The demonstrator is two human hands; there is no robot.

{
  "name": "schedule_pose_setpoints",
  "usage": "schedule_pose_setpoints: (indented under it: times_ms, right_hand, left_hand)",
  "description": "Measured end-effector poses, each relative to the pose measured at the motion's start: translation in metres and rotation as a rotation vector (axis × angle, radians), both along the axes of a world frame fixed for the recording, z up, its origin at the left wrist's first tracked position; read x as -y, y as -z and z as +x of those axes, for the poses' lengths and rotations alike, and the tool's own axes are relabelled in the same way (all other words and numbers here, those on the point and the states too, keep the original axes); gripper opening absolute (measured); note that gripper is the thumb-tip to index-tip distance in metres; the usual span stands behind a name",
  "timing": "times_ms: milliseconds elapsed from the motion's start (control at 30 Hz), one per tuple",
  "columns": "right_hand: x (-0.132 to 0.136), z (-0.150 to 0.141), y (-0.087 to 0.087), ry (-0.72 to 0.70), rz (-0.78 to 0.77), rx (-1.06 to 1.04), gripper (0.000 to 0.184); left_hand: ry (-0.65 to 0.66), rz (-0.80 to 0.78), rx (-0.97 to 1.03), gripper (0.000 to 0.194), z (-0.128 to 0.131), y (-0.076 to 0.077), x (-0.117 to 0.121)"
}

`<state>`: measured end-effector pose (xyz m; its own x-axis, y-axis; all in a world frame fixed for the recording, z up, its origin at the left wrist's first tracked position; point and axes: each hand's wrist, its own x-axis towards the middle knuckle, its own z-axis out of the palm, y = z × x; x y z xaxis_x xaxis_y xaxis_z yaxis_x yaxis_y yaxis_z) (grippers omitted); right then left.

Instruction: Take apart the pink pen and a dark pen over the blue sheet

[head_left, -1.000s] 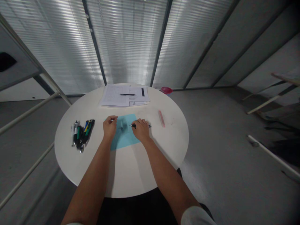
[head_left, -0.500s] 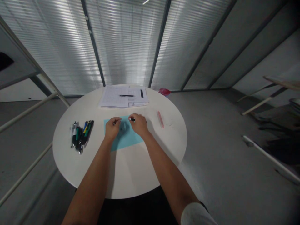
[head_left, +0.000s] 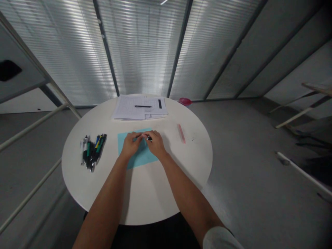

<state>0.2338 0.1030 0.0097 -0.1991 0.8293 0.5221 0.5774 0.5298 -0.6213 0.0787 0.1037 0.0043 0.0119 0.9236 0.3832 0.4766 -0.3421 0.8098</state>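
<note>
Over a light blue sheet [head_left: 141, 159] on the round table, my two hands meet with their fingertips touching or nearly so. My right hand [head_left: 155, 142] is closed on a black and white pen [head_left: 148, 138], of which only a short piece shows between the fingers. Pinched in my left hand [head_left: 130, 143] is a small dark piece [head_left: 135, 139], mostly covered by the fingers, so its kind is unclear. To the right of my right hand lies a pinkish, slim strip-like thing [head_left: 181, 133].
A bunch of pens [head_left: 92, 150] lies on the left of the white table [head_left: 145, 200]. Papers [head_left: 129, 107] with a black pen [head_left: 143, 106] on top are at the far edge. Tiny dark bits [head_left: 193, 140] lie at the right. A metal frame [head_left: 31, 129] stands at the left.
My hands, apart before, have come together over the blue sheet, the left moving right towards the pen in my right hand. The whole view has shifted slightly.
</note>
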Motion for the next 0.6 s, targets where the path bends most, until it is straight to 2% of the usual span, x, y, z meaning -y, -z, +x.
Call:
schedule_pose_setpoints:
  times_ms: [133, 367, 467, 600]
  right_hand:
    - [0.0008, -0.0036, 0.0025, -0.017, 0.003, 0.004, 0.014]
    - [-0.0013, -0.002, 0.0067, 0.037, -0.019, -0.052, 0.02]
    - [-0.0009, -0.0027, 0.0075, 0.042, -0.02, -0.086, 0.02]
    - [0.0038, -0.0023, 0.0021, 0.163, 0.008, -0.043, 0.029]
  left_hand:
    - [0.008, -0.023, 0.074, 0.023, -0.0001, -0.0012, -0.0003]
    - [0.13, -0.155, 0.343, 0.024, 0.0006, -0.0046, 0.0003]
    - [0.088, -0.158, 0.396, 0.023, 0.0017, -0.0082, 0.0017]
    - [-0.01, -0.125, 0.509, 0.02, 0.0019, -0.0099, 0.0014]
